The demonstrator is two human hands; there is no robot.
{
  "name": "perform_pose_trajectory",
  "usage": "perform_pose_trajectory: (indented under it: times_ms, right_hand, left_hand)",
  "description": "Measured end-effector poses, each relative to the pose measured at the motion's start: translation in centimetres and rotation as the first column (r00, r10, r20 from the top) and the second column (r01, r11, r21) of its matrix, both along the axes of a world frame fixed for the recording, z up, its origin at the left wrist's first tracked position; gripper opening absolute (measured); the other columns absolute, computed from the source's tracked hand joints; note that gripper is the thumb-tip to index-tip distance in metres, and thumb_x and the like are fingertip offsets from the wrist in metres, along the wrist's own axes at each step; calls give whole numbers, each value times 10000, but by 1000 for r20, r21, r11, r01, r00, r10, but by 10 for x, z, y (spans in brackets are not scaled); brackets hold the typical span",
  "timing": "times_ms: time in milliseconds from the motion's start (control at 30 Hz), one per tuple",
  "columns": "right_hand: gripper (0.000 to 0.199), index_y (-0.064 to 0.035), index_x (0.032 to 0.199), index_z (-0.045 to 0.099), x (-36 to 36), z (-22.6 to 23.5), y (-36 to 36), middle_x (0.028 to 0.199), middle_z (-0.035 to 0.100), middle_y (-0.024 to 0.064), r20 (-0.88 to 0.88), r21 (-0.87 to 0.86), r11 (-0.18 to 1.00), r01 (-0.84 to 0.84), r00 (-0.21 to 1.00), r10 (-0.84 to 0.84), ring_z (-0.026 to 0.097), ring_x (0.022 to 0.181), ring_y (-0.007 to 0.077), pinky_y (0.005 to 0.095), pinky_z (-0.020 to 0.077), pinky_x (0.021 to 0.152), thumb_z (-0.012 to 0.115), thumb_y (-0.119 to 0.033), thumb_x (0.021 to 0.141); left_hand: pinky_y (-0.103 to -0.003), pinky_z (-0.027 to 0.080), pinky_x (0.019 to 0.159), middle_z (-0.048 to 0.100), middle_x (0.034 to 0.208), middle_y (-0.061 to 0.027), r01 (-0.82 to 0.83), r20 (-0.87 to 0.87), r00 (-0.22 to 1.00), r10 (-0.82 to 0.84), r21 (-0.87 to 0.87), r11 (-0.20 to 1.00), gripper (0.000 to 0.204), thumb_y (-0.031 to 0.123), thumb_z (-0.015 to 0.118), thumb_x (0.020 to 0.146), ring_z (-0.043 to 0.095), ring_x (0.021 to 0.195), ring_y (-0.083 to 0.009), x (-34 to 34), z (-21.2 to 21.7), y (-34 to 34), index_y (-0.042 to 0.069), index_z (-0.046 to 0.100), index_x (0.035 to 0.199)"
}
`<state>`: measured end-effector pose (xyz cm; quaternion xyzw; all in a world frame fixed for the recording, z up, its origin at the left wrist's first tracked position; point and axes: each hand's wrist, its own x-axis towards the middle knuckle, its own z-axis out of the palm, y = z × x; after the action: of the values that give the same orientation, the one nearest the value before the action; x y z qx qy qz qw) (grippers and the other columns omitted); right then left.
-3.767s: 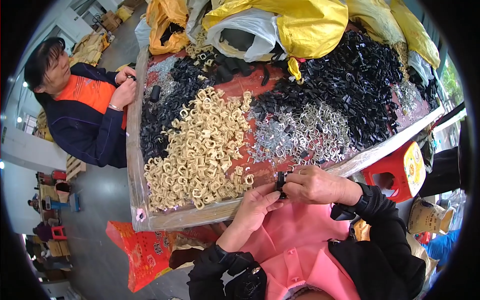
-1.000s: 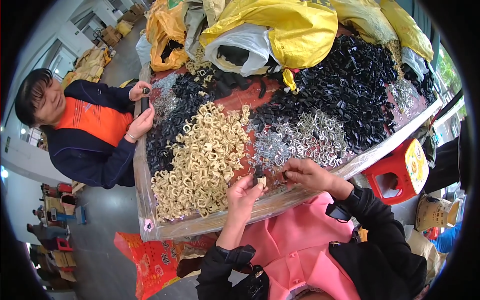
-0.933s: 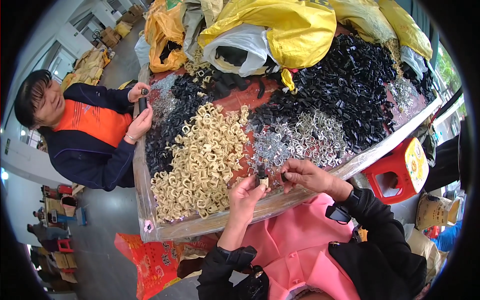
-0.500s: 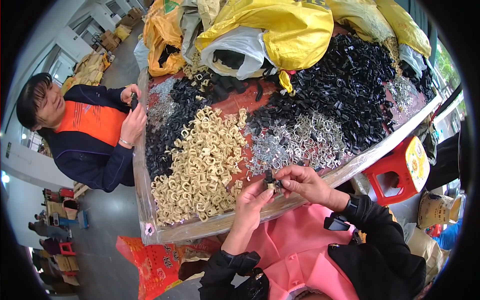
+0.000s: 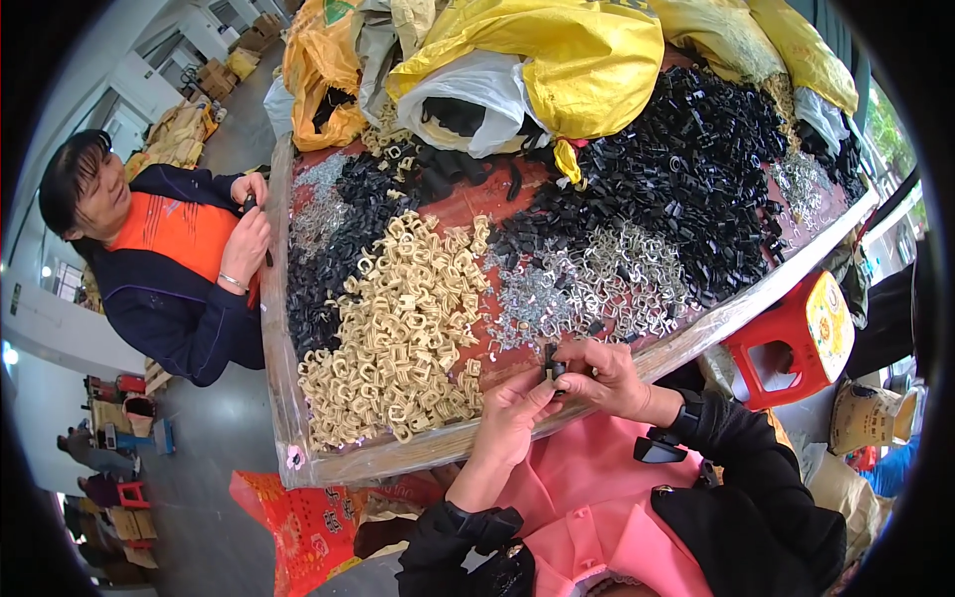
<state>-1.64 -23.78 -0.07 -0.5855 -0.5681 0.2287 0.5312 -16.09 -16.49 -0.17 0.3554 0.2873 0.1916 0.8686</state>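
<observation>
Just over the near edge of the table, my left hand [image 5: 510,418] and my right hand [image 5: 615,380] meet with fingers closed round a small black plastic part [image 5: 554,364]. The left fingers grip it from below, and the right thumb and fingertips pinch its right side. Its lower end is partly covered by my fingers. Left of my hands spreads a heap of beige plastic buckle-like pieces [image 5: 398,338]. Bent silvery metal clips [image 5: 637,284] and small metal bits [image 5: 532,303] lie just beyond my hands. A large pile of black plastic parts [image 5: 686,149] covers the far right.
A wooden rim [image 5: 398,460] edges the table. Yellow sacks [image 5: 597,70] and an orange bag [image 5: 318,60] stand at the back. Across the left edge, a co-worker [image 5: 169,249] handles a dark part. A red stool [image 5: 796,343] stands at right, a red bag [image 5: 298,527] below.
My hands have shifted slightly right with the black part. A beige piece seen at my fingertips earlier no longer shows. The co-worker's hands have moved left and lower.
</observation>
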Motion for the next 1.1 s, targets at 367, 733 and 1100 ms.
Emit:
perform_pose_trajectory:
  times_ms: [367, 733, 1100]
  right_hand:
    - [327, -46, 818, 542, 10, -6, 5, 577, 490, 59, 256, 260, 960, -103, 966, 34, 499, 504, 210, 299, 388, 464, 686, -255, 612]
    - [296, -34, 914, 519, 15, -5, 13, 601, 514, 56, 275, 225, 961, -159, 957, 94, 515, 516, 206, 299, 400, 475, 651, -140, 672]
    - [196, -27, 884, 533, 69, 22, 62, 665, 542, 103, 512, -48, 959, -279, 818, 263, 542, 566, 257, 330, 431, 509, 590, -85, 706]
  left_hand:
    - [-236, 481, 638, 575, 860, -82, 113, 48, 993, -109, -109, 988, 258, 143, 498, 818, 574, 738, -145, -3, -6, 0, -28, 504, 1011]
    - [-210, 451, 649, 549, 889, -53, 68, -11, 998, -68, 239, 969, 274, 115, 497, 818, 539, 726, -94, 0, -6, 17, -28, 470, 1050]
    - [-217, 431, 613, 557, 870, -82, -91, -63, 991, 114, 288, 953, 291, 96, 473, 820, 511, 678, -99, -19, -12, 56, -32, 433, 1078]
